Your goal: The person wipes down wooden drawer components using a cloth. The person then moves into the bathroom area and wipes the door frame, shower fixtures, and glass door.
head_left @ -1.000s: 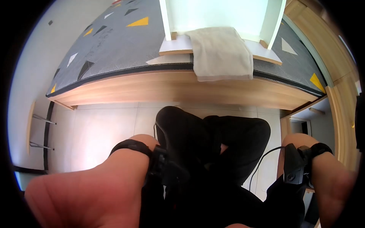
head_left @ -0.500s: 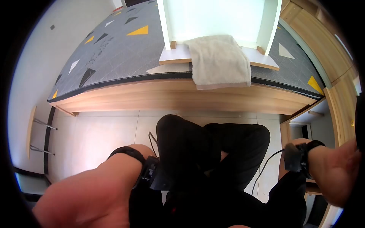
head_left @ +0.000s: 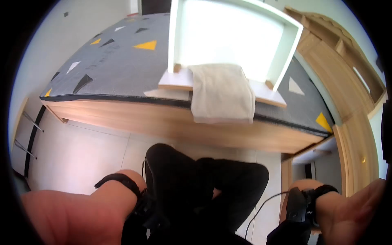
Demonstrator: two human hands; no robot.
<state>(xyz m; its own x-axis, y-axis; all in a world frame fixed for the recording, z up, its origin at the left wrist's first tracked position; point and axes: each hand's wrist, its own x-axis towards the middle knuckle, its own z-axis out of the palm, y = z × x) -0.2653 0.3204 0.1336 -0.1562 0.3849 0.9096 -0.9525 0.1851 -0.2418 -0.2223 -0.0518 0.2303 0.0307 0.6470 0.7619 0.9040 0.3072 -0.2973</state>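
Observation:
My left hand [head_left: 67,214] is raised close to the camera at the lower left, with its palm side showing and its fingers out of frame. A black strap with a device [head_left: 147,210] is round that wrist. At the lower right edge is my right hand [head_left: 359,210], its fingers cut off too, beside another strapped device [head_left: 297,204] with a cable. What either hand holds, if anything, is hidden. Ahead, a beige cloth [head_left: 222,94] hangs over the front edge of a white box-like frame [head_left: 230,41] on the patterned mattress [head_left: 114,73].
The wooden bed side [head_left: 163,122] runs across in front of my crossed legs in black trousers [head_left: 175,183]. Wooden shelving [head_left: 357,143] stands at the right. Pale floor tiles [head_left: 90,151] lie between the bed and me. A panel with metal legs [head_left: 18,122] is at the left.
The view has tilted up and turned, so the bed, white frame and cloth sit lower and slightly further left. Both hands remain raised near the camera.

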